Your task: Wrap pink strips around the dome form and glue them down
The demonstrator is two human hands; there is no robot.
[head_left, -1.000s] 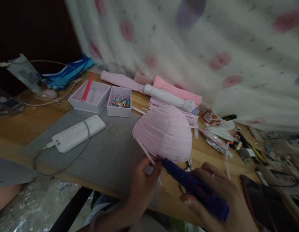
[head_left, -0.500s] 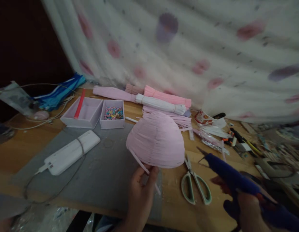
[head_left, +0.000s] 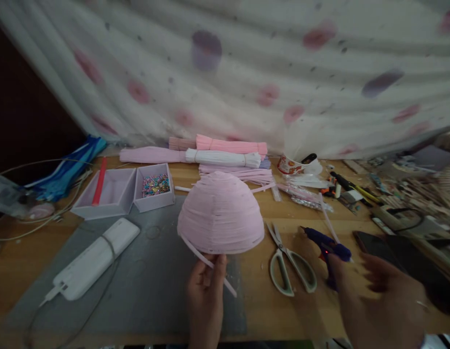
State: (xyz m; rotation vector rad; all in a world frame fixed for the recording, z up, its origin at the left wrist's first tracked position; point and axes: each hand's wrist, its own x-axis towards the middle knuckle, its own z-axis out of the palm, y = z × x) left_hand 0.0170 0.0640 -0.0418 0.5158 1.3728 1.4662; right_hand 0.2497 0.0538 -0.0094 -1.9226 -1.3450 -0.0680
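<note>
My left hand (head_left: 207, 291) pinches the lower edge of a pink ribbed dome (head_left: 219, 213), holding it upright above the grey mat (head_left: 155, 286). From the dome's lower left a thin pink strip (head_left: 198, 254) hangs down across my fingers. A blue glue gun (head_left: 329, 247) with a small red light lies on the wooden table, right of the green-handled scissors (head_left: 281, 247). Just right of the glue gun is my right hand (head_left: 377, 300), somewhat blurred, its thumb and fingers apart with nothing between them.
A white power bank (head_left: 96, 259) with a cable and two pale boxes (head_left: 114, 211), one holding beads, sit at left. Behind the dome lie bundles of strips (head_left: 225, 158). A dark phone (head_left: 381, 247), tools and a paper bowl (head_left: 288, 166) are at right.
My right hand has let go of the glue gun, which now lies on the table. The view has turned to the right; my left hand still holds the dome.
</note>
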